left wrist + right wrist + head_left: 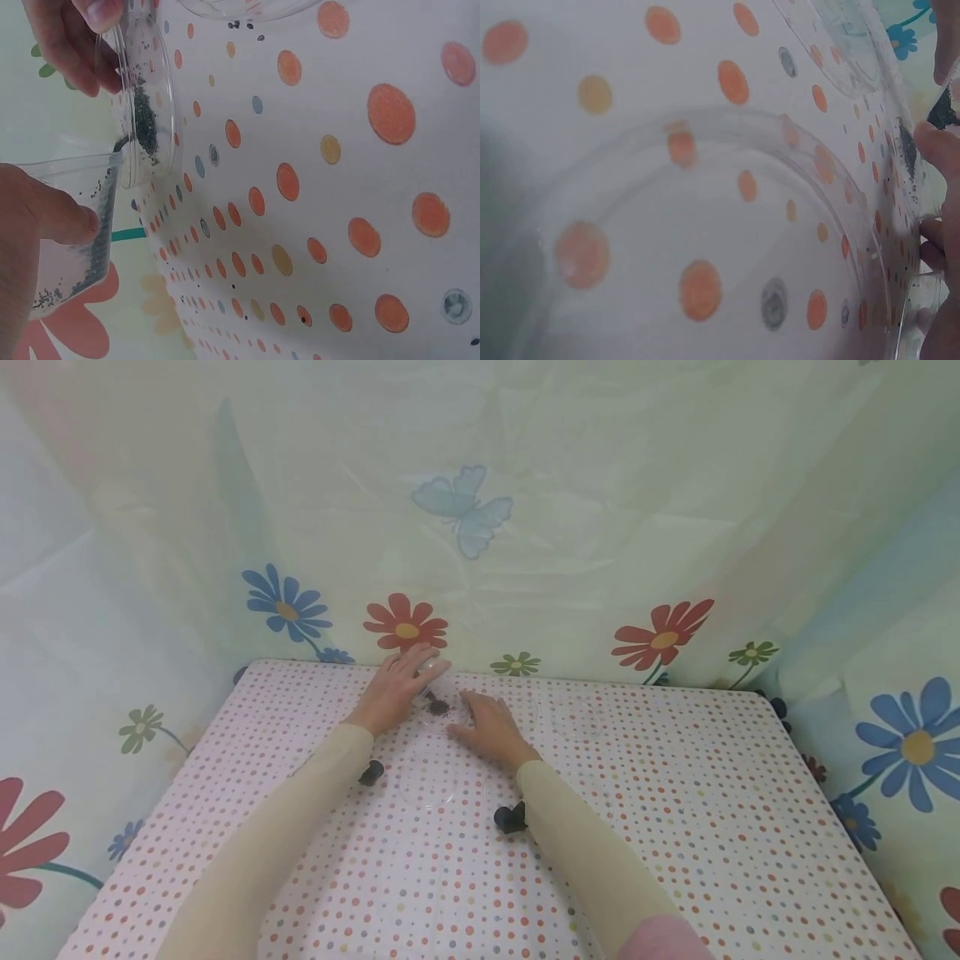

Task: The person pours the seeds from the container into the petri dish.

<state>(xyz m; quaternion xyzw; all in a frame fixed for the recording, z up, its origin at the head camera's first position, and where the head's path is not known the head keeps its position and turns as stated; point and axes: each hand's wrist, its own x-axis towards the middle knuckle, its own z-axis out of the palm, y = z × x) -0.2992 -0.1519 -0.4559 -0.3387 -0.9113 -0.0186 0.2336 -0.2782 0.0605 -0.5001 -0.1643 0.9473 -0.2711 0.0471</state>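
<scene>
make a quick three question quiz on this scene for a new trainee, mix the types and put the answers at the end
1. Which hand holds the clear cup?
2. True or false: the cup is standing upright.
3. What lies in the clear dish at the cup's rim?
A) flower petals
B) dark grains
C) glass beads in blue and red

Key:
1. The left hand
2. False; it is tilted
3. B
</scene>
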